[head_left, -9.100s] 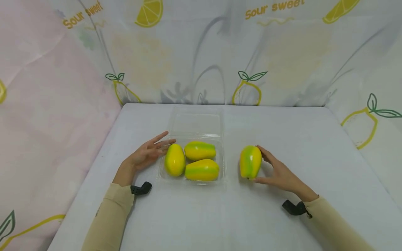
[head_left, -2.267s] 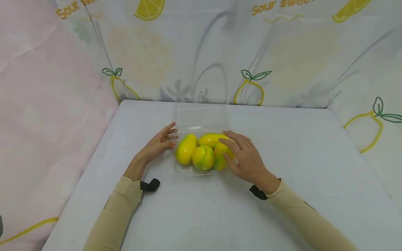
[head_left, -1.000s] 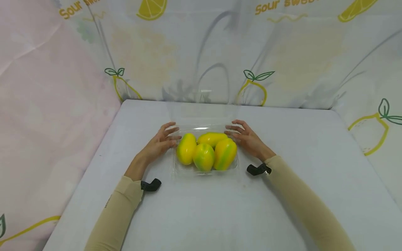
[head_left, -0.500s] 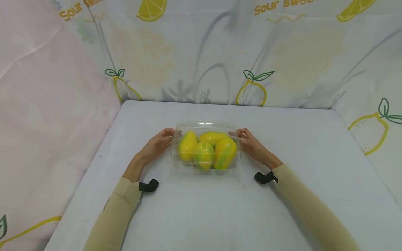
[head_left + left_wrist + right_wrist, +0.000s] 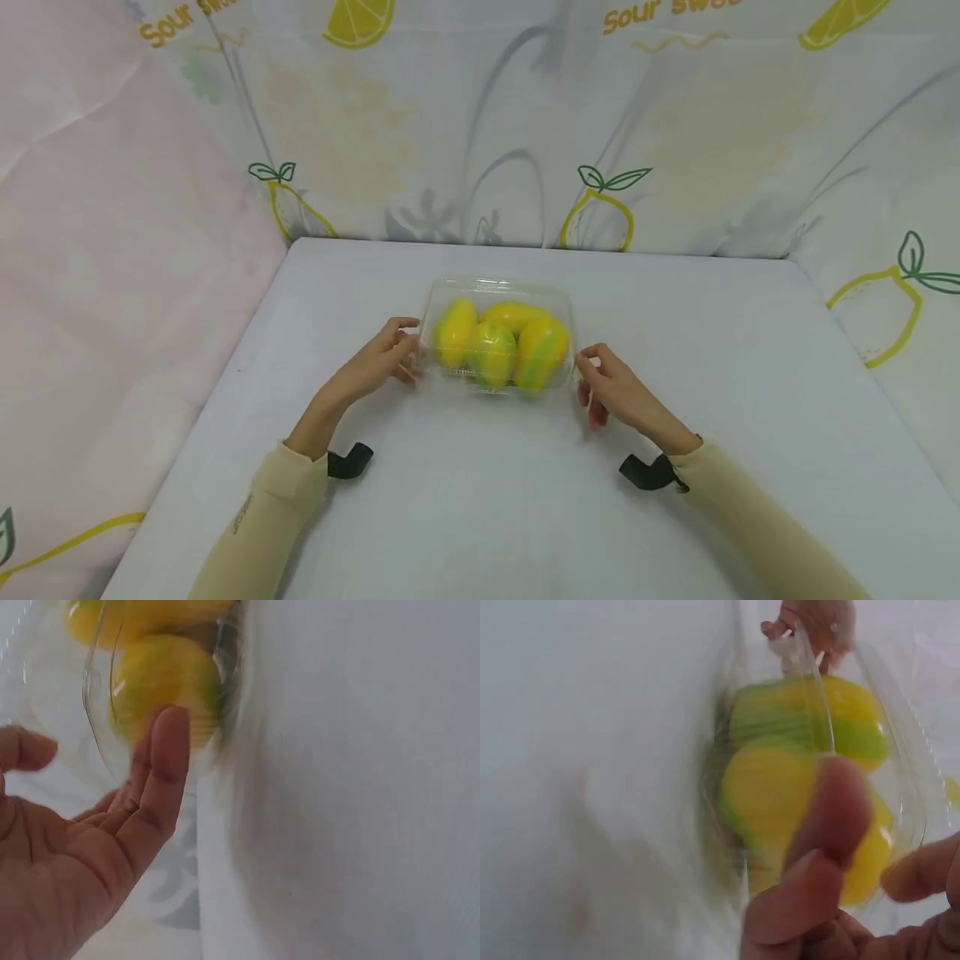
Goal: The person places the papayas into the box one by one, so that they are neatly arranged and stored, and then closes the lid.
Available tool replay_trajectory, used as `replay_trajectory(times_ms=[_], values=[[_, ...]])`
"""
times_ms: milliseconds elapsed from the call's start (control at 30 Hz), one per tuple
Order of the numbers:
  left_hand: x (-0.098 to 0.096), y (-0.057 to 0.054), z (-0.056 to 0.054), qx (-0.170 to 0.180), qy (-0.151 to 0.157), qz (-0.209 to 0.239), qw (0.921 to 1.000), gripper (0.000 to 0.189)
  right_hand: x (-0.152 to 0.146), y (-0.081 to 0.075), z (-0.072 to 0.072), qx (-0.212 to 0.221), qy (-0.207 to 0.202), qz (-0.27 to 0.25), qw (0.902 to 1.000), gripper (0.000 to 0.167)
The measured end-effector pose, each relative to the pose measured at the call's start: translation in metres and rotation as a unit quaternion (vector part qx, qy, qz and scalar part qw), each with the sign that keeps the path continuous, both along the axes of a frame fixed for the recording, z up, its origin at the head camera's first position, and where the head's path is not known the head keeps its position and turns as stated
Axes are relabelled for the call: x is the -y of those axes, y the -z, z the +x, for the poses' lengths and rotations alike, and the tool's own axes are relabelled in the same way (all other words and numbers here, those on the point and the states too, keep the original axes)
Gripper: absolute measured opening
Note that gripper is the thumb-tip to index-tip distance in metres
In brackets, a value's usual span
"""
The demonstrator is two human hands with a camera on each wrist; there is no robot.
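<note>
Sitting mid-worktop (image 5: 480,500), clear clamshell box (image 5: 498,343) now has lid down over four yellow-green fruits (image 5: 501,346); a second ago lid stood open. Left hand (image 5: 375,367) touches box's left end, grip loose, fingers relaxed. Right hand (image 5: 615,392) just beside right end, fingers loosely curled, holding nothing.

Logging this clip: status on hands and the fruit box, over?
Left hand fingertips on clear box, fingers relaxed. Right hand beside it, contact unclear. Lid down over four mangoes. Nothing in the way on table.
</note>
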State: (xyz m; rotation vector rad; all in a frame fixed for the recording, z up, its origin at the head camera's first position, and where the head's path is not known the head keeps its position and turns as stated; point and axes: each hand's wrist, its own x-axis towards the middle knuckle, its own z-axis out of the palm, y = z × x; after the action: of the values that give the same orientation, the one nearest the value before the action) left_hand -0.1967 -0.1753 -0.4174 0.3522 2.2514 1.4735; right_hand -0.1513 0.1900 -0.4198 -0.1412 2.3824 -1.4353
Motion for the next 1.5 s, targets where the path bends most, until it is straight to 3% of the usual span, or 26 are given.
replay_trajectory(times_ms=[100,200,400,500,600,767,1000,1167,1300,1400,1500], values=[[-0.013,-0.004,0.008,-0.052,-0.020,-0.064,0.9964,0.045,0.011,0.002,0.006,-0.015,0.022,-0.015,0.9995,0.038],[-0.020,0.000,0.014,-0.087,-0.037,-0.088,0.9916,0.041,0.015,0.003,0.009,-0.018,0.028,-0.033,0.9989,0.037],[-0.022,0.008,0.017,-0.115,-0.076,-0.061,0.9885,0.039,0.015,-0.002,0.013,0.003,-0.016,-0.056,0.9983,0.041],[-0.024,0.008,0.018,-0.130,-0.088,-0.049,0.9863,0.040,0.017,0.002,0.013,-0.004,0.002,-0.073,0.9973,0.042],[-0.025,0.009,0.019,-0.138,-0.092,-0.038,0.9854,0.042,0.023,0.011,0.015,-0.038,0.038,-0.087,0.9948,0.041],[-0.028,0.008,0.023,-0.154,-0.090,-0.066,0.9818,0.038,0.032,0.018,0.019,-0.105,0.083,-0.046,0.9900,0.036],[-0.029,0.004,0.028,-0.155,-0.071,-0.156,0.9729,0.041,0.036,0.017,0.021,-0.118,0.089,0.005,0.9890,0.040],[-0.029,0.008,0.027,-0.178,-0.092,-0.129,0.9712,0.036,0.039,0.020,0.022,-0.141,0.118,-0.005,0.9830,0.038],[-0.029,0.015,0.026,-0.190,-0.129,-0.095,0.9685,0.021,0.042,0.025,0.023,-0.130,0.135,-0.056,0.9807,0.032],[-0.030,0.018,0.028,-0.190,-0.149,-0.080,0.9670,0.014,0.043,0.027,0.024,-0.112,0.133,-0.096,0.9801,0.028],[-0.030,0.019,0.030,-0.193,-0.159,-0.079,0.9651,0.014,0.042,0.027,0.026,-0.106,0.116,-0.100,0.9825,0.029]])
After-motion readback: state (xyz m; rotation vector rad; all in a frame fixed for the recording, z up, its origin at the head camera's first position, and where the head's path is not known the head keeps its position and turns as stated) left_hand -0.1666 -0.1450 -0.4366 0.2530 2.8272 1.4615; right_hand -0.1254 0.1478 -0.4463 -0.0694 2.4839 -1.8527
